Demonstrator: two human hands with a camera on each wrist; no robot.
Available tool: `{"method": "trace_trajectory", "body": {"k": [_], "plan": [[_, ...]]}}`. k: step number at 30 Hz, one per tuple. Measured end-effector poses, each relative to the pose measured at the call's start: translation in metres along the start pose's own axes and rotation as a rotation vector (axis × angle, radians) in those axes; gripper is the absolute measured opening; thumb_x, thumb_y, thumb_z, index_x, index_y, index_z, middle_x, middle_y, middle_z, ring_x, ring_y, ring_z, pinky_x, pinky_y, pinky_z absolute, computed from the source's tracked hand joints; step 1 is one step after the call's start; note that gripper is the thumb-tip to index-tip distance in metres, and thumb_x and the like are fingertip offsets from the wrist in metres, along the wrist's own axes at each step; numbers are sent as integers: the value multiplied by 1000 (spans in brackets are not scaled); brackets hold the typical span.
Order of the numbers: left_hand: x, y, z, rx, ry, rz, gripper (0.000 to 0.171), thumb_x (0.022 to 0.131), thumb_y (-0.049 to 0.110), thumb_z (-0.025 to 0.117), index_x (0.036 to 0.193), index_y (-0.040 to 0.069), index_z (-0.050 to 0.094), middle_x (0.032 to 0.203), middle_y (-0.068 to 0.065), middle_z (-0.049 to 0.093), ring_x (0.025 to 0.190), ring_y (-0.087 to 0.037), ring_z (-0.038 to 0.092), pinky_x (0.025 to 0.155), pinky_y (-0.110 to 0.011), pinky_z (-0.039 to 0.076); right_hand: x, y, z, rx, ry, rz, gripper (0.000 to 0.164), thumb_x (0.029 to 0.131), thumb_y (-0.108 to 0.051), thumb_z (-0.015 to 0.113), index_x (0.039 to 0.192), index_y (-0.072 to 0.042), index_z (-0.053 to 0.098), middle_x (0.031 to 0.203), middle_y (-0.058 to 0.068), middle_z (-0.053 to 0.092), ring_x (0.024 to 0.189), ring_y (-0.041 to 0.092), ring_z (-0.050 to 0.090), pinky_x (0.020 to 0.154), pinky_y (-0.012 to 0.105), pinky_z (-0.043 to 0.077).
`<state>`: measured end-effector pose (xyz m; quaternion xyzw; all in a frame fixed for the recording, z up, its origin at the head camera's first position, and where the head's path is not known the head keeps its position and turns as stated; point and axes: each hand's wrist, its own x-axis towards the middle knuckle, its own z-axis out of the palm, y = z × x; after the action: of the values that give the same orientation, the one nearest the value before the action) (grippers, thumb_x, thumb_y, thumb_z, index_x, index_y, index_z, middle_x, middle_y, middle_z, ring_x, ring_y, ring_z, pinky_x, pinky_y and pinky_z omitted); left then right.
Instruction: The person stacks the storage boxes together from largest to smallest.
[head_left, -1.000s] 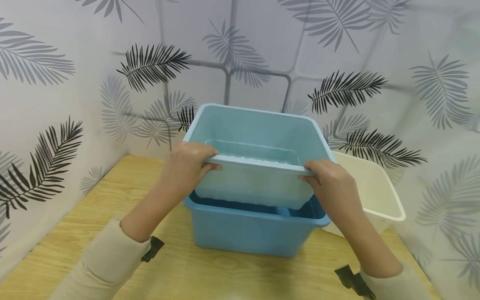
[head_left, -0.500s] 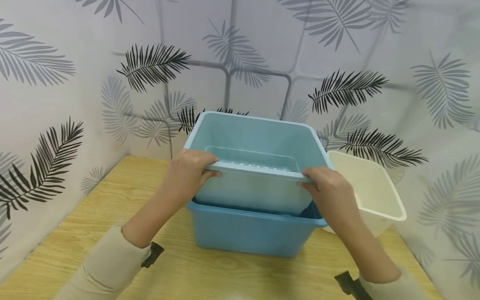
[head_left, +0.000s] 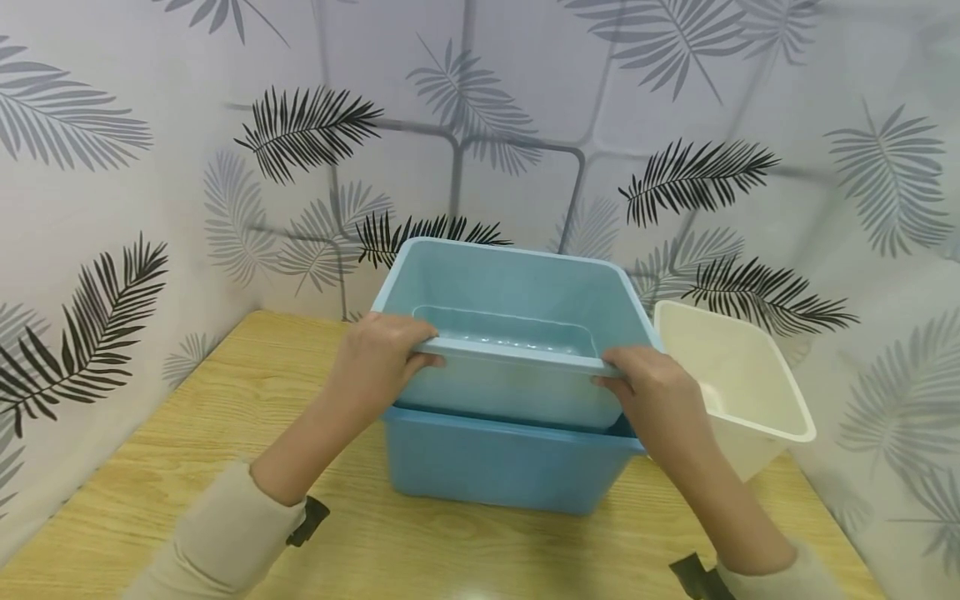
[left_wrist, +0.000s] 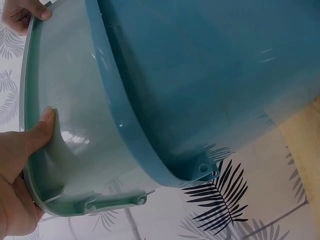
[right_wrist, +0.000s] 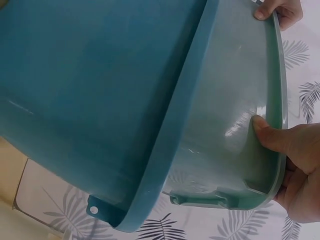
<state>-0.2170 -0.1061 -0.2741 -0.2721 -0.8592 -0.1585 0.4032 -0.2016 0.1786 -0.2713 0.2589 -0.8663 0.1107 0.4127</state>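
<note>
A light blue plastic bin (head_left: 510, 392) sits partly inside a darker blue bin (head_left: 502, 467), its lower part hidden by that bin's wall. My left hand (head_left: 378, 354) grips the front rim of the light bin near its left corner. Near the right corner, my right hand (head_left: 656, 392) grips the same rim. Both wrist views show a thumb pressed on the light bin's outer wall below the rim, the left thumb (left_wrist: 42, 130) and the right thumb (right_wrist: 267, 135). The darker bin stands on the wooden table.
A cream bin (head_left: 772, 433) stands right of the blue bins, partly behind my right arm. The wooden table (head_left: 225, 392) reaches the leaf-patterned wall covering (head_left: 517, 83) at the back and sides.
The light blue bin has gone down deeper into the darker bin, with both hands lowering along with it. The darker bin and the cream bin stay in place.
</note>
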Motion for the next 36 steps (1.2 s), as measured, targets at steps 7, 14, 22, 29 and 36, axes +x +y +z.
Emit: {"method": "trace_trajectory", "body": {"k": [7, 14, 22, 29, 36], "plan": [[-5, 0, 5, 1, 4, 5, 27, 59, 26, 74, 78, 7, 66, 76, -5, 71, 69, -19, 65, 59, -30, 46, -5, -1, 3, -11, -1, -2, 23, 63, -6, 76, 82, -3, 63, 77, 10, 66, 71, 25, 63, 60, 35, 52], [-10, 1, 10, 7, 2, 0, 28, 59, 26, 74, 78, 7, 67, 77, -4, 71, 71, -18, 66, 60, -30, 46, -10, -1, 6, -8, 14, -5, 24, 62, -6, 77, 81, -4, 64, 75, 9, 66, 68, 23, 62, 58, 33, 51], [-16, 1, 16, -10, 1, 2, 28, 59, 24, 75, 80, 8, 67, 79, -3, 71, 73, -17, 66, 61, -30, 46, -17, 2, 13, -14, 8, -1, 25, 60, -8, 77, 81, -4, 64, 75, 8, 66, 69, 22, 62, 59, 32, 51], [-20, 2, 21, 5, -3, -4, 29, 59, 25, 75, 81, 8, 68, 81, -5, 71, 75, -18, 67, 63, -29, 47, -23, 1, 15, -13, -12, 15, 25, 60, -5, 78, 82, -2, 64, 77, 10, 66, 71, 25, 63, 61, 33, 52], [-23, 4, 26, 5, -18, -8, 28, 60, 26, 75, 80, 7, 67, 80, -4, 71, 74, -18, 66, 64, -30, 47, -28, 4, 19, -26, 15, 7, 25, 59, -7, 78, 79, -3, 65, 74, 10, 66, 68, 24, 63, 59, 33, 51]]}}
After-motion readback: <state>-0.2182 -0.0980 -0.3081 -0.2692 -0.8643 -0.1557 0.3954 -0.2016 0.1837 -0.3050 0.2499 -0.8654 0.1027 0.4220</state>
